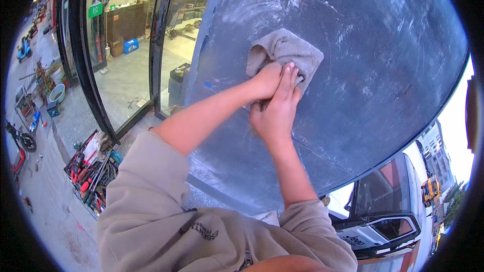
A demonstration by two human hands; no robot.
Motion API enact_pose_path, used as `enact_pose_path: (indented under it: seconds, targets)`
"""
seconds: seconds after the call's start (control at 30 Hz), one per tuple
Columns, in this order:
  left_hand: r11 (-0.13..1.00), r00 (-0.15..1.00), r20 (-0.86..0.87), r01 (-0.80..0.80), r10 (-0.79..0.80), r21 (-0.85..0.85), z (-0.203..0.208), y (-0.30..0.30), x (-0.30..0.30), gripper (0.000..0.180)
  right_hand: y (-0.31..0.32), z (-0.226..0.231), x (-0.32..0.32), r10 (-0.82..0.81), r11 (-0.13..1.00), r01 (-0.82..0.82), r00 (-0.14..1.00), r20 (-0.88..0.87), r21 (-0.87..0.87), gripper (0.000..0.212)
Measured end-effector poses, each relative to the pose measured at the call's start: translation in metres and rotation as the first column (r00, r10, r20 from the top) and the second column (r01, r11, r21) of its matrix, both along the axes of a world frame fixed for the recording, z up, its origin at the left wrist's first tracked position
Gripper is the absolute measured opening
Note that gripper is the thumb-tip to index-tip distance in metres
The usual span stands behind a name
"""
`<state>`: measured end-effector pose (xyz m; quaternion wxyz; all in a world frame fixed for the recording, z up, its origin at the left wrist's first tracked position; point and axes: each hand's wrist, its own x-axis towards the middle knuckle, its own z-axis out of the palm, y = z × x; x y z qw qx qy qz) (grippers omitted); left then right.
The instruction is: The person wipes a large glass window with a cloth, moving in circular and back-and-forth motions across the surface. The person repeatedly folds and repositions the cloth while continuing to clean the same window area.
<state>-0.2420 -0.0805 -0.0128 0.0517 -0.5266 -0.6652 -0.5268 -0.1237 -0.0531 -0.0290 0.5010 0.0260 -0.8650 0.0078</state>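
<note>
A grey cloth (302, 55) lies bunched against a large dark blue-grey panel (363, 95) marked with pale smears and scratches. My left hand (268, 79) grips the lower part of the cloth, its fingertips hidden in the folds. Against it, and partly overlapping it, my right hand (282, 106) closes on the same cloth, with the fingers pointing up over the fabric. Both hands press the cloth toward the panel's surface. A fold of it stands up loosely at the upper left.
On the left is a glass door (121, 45) with a dark frame. Below it a box of hand tools (93, 174) sits on the ground, full of pliers and screwdrivers. A white vehicle (383, 201) stands at the lower right, beyond the panel's curved edge.
</note>
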Motion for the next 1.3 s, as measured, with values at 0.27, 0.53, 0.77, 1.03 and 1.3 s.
enact_pose_path:
  seconds: [0.27, 0.53, 0.77, 1.03, 1.3]
  targets:
    - [0.994, 0.992, 0.111, 0.057, -0.067, 0.092, 0.072, -0.016, -0.020, 0.040, -0.012, 0.059, -0.024, -0.025, 0.996, 0.034, 0.994, -0.106, 0.084, 0.093]
    - [0.992, 0.934, 0.355, -0.075, 0.035, 0.100, -0.092, -0.017, 0.056, 0.040, 0.000, -0.096, 0.027, 0.042, 0.988, -0.020, 0.990, 0.138, -0.152, 0.096]
    - [0.952, 0.852, 0.447, -0.171, 0.272, -0.252, -0.261, 0.003, 0.141, 0.043, 0.009, -0.238, 0.116, 0.183, 0.902, -0.088, 0.965, 0.190, -0.422, 0.096]
    - [0.977, 0.911, 0.402, -0.004, 0.091, -0.212, -0.287, -0.011, 0.202, 0.051, 0.026, -0.286, 0.182, 0.167, 0.900, -0.120, 0.983, 0.076, -0.420, 0.077]
    - [0.999, 0.899, 0.437, -0.029, 0.037, -0.023, -0.243, -0.030, 0.214, 0.038, 0.020, -0.253, 0.191, 0.098, 0.861, -0.097, 0.995, -0.025, -0.500, 0.068]
